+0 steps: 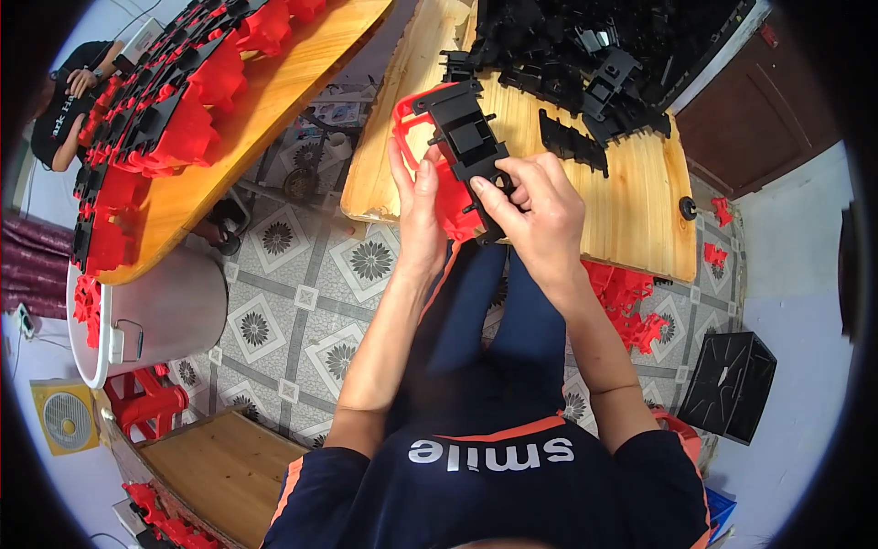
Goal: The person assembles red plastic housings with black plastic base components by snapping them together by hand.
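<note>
Over the front edge of the wooden table, my left hand (421, 206) is closed around a red plastic part (453, 206) with an open loop at its far end. A black moulded plastic part (465, 128) with small pegs along its sides lies against the red one, tilted. My right hand (546, 215) pinches the near end of the black part, thumb on top and fingers curled at its right side. The fit between the two parts is hidden by my hands.
More black plastic parts (613, 82) are heaped on the wooden table (631, 220). Left, a second wooden table (197, 197) bears rows of red-and-black pieces, with a white bin (174, 306) below. A black crate (729, 384) stands right. Another person (69, 110) is at far left.
</note>
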Demonstrator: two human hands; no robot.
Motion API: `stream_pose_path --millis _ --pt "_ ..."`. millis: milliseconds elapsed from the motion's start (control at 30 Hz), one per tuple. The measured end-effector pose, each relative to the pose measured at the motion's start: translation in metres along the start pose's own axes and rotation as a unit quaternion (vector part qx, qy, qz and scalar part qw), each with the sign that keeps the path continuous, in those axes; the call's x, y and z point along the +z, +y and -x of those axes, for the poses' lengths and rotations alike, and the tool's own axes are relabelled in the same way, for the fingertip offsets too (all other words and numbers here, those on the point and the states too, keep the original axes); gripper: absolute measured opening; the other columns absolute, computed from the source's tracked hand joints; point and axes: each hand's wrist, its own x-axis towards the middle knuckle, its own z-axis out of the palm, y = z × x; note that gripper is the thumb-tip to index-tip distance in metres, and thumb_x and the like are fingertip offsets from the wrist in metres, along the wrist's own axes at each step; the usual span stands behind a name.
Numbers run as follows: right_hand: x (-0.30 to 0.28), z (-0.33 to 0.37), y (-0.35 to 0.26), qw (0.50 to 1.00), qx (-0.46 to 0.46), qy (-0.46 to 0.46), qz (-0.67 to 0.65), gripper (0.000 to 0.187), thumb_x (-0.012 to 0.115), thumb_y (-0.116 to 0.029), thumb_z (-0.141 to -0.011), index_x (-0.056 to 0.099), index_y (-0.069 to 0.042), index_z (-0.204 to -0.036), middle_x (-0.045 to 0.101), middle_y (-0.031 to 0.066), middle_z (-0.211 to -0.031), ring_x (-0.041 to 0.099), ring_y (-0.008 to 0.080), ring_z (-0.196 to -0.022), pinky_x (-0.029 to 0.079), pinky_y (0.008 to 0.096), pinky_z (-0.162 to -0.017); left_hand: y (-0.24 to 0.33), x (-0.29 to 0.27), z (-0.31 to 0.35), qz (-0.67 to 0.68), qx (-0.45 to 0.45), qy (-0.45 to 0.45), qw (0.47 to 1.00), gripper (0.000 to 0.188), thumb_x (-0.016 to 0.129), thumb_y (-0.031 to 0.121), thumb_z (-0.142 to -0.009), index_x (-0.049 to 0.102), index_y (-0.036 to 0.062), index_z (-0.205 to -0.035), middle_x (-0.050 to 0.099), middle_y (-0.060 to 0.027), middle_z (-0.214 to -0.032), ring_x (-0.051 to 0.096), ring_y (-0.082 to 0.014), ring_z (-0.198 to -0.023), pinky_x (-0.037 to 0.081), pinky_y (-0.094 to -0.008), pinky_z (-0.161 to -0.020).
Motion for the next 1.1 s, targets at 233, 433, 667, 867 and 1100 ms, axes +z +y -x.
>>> stream_pose_path --millis 233,433,667,867,1100 --pt "0.013 0.006 0.002 0.997 -0.057 0.031 0.028 0.027 0.079 -0.018 -0.076 0.065 -0.002 -0.093 0.058 0.007 -0.081 0.061 0.0216 -0.066 0.05 0.0329 -0.058 0.003 0.006 0.01 0.025 0.009 -0.033 0.999 0.086 0.057 0.042 -0.096 -0.001 0.0184 -0.155 0.032 -0.0146 -0.149 0.043 -0.0258 -0.131 0.041 -0.0406 -0.105" --pt "-0.009 -0.012 0.018 0.998 -0.025 -0.033 -0.054 0.031 0.076 -0.019 -0.081 0.065 0.003 -0.1 0.062 0.0121 -0.09 0.065 0.0246 -0.077 0.052 0.0322 -0.066 0.001 -0.003 0.005 0.026 -0.023 -0.07 0.997 0.093 0.065 0.024 -0.093 -0.004 0.0177 -0.155 0.038 -0.0158 -0.145 0.046 -0.0255 -0.128 0.043 -0.0403 -0.103" --pt "0.02 -0.036 0.002 0.911 0.117 -0.079 -0.387 0.044 0.069 -0.007 -0.089 0.053 0.003 -0.129 0.064 0.0094 -0.112 0.062 0.0136 -0.102 0.051 0.0273 -0.088 0.009 0.0 0.025 -0.14 0.007 -0.092 0.986 0.096 0.061 0.016 -0.088 -0.007 0.0035 -0.154 0.029 -0.0182 -0.15 0.035 -0.0259 -0.136 0.031 -0.0377 -0.112" --pt "0.001 -0.024 -0.016 0.879 0.013 -0.204 -0.431 0.07 0.059 0.0 -0.087 0.024 0.004 -0.148 0.045 0.0167 -0.142 0.046 0.0253 -0.13 0.038 0.0373 -0.108 0.067 0.016 0.046 0.002 0.14 -0.055 0.989 0.094 0.057 0.014 -0.093 -0.014 0.009 -0.154 0.025 -0.0157 -0.151 0.035 -0.0228 -0.135 0.03 -0.0363 -0.111" --pt "0.03 -0.006 -0.087 0.832 -0.007 -0.301 -0.466 0.104 0.083 -0.035 -0.073 0.022 0.004 -0.148 0.045 0.0199 -0.141 0.049 0.0291 -0.126 0.038 0.0399 -0.106 0.122 -0.038 0.089 -0.317 0.402 0.075 0.856 0.089 0.061 0.015 -0.088 0.002 0.0054 -0.154 0.03 -0.0159 -0.149 0.032 -0.0275 -0.139 0.025 -0.0416 -0.115"
